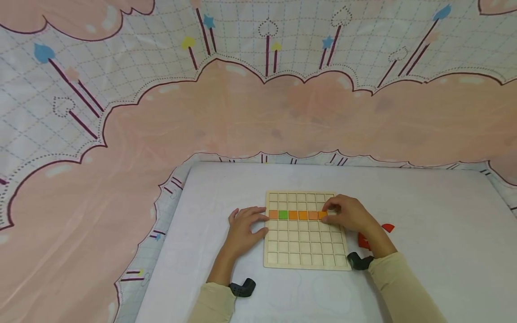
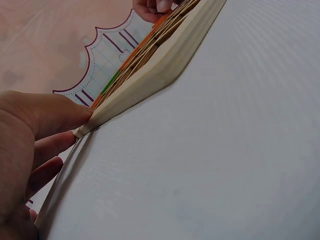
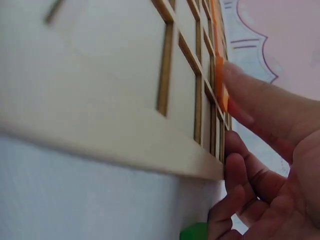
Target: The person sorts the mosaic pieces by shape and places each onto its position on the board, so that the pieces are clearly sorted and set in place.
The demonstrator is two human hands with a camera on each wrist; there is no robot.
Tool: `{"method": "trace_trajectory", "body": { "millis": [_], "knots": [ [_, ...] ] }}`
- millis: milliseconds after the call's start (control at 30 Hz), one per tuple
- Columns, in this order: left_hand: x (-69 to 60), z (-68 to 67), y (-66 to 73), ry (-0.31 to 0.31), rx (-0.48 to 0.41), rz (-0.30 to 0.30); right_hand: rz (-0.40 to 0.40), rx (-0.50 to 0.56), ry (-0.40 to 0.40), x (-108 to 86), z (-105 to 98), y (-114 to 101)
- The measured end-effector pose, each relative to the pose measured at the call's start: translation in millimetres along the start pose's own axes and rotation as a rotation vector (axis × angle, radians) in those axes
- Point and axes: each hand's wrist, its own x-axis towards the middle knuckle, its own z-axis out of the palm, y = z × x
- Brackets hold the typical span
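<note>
A wooden grid board point(image 1: 305, 247) lies on the white table, with a row of orange tiles point(image 1: 303, 215) and one green tile point(image 1: 283, 215) across it. My left hand point(image 1: 244, 229) rests its fingertips against the board's left edge; in the left wrist view the thumb of the left hand point(image 2: 40, 130) touches that edge. At the row's right end my right hand point(image 1: 350, 215) pinches an orange tile point(image 1: 322, 215) between thumb and fingers. The right wrist view shows the right hand point(image 3: 270, 160) with its thumb on that orange tile point(image 3: 220, 85), which stands slightly raised from the board.
Red pieces point(image 1: 388, 228) lie on the table right of the board, partly hidden by the right forearm. A green object point(image 3: 194, 231) shows beyond the board's edge in the right wrist view. A patterned cloth point(image 1: 307, 116) hangs behind the white table point(image 1: 210, 193).
</note>
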Motion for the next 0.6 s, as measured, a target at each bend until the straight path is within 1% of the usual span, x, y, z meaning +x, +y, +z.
{"method": "trace_trajectory", "body": {
  "millis": [200, 600],
  "knots": [
    [0.8, -0.3, 1.1, -0.003, 0.007, -0.005, 0.051, 0.027, -0.021, 1.3, -2.3, 2.9],
    [0.8, -0.2, 2.0, -0.009, 0.012, -0.016, 0.054, 0.023, -0.025, 3.9, -4.1, 1.6]
  ]
}}
